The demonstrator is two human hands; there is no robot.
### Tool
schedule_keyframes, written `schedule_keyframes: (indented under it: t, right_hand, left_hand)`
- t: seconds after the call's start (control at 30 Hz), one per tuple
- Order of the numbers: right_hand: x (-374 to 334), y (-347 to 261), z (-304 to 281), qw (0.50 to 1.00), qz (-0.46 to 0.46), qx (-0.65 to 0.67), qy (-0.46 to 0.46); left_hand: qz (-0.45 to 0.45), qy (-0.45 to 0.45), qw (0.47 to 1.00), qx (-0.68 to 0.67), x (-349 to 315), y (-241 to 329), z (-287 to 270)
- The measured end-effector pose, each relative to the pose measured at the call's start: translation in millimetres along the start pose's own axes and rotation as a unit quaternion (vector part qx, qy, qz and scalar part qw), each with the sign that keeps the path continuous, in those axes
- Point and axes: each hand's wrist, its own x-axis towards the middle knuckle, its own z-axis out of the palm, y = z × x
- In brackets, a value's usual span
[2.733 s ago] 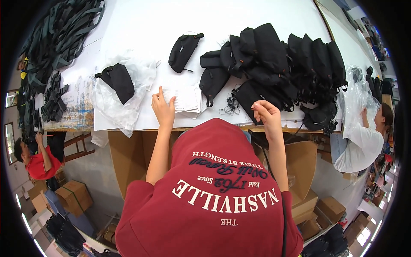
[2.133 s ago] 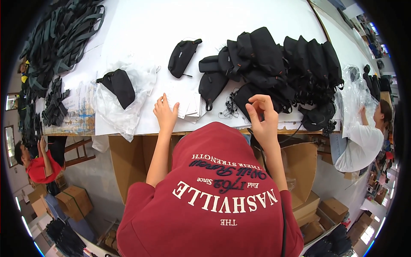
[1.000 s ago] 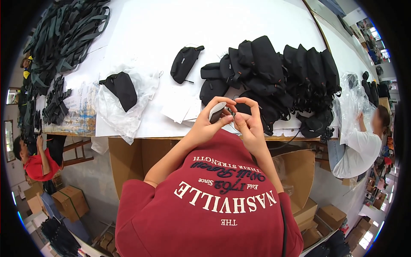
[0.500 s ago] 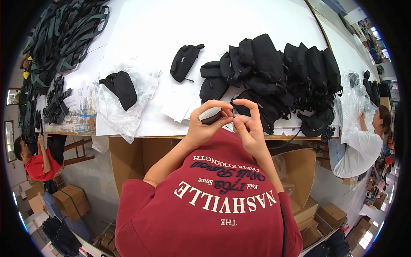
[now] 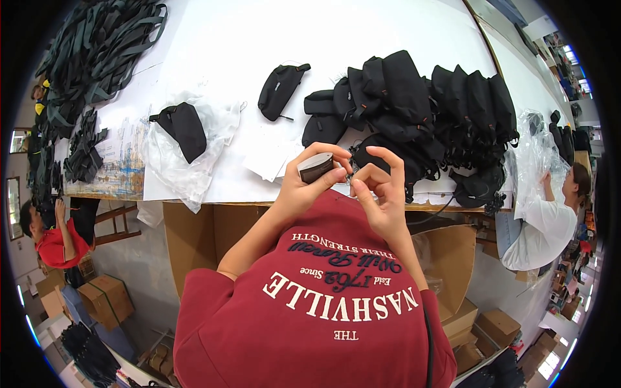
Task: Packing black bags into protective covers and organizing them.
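Between both hands (image 5: 343, 184), small dark roll (image 5: 316, 168)

Clear plastic bag (image 5: 187, 158), crumpled, on the white worktop (image 5: 336, 32) under a black pouch. A second clear bag (image 5: 533, 155) at the worktop's right end. Small dark tag with a white edge (image 5: 315, 168) held in the left hand (image 5: 304, 187). Brown cardboard boxes on the floor, lower left (image 5: 107, 301) and lower right (image 5: 495, 326).
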Motion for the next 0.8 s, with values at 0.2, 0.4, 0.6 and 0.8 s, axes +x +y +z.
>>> schedule_keyframes:
  t: [0.2,0.4,0.6,0.8]
  right_hand:
    - [-0.3,1.9,-1.9,1.0,-0.001,-0.002,-0.004]
    - [1.5,4.1,-3.4,0.998,0.061,0.016,0.0]
    - [2.1,6.7,-2.5,0.992,0.117,-0.045,-0.008]
    - [1.1,4.9,-0.7,0.993,0.069,-0.055,0.072]
  left_hand:
    - [-0.013,-0.025,1.0,0.001,-2.1,-3.5,-3.5]
    - [0.045,0.006,0.998,0.05,-1.2,-5.5,1.9]
    - [0.116,0.027,0.98,0.16,-1.1,-11.5,2.4]
    - [0.079,0.058,0.994,0.045,-2.2,-9.8,4.6]
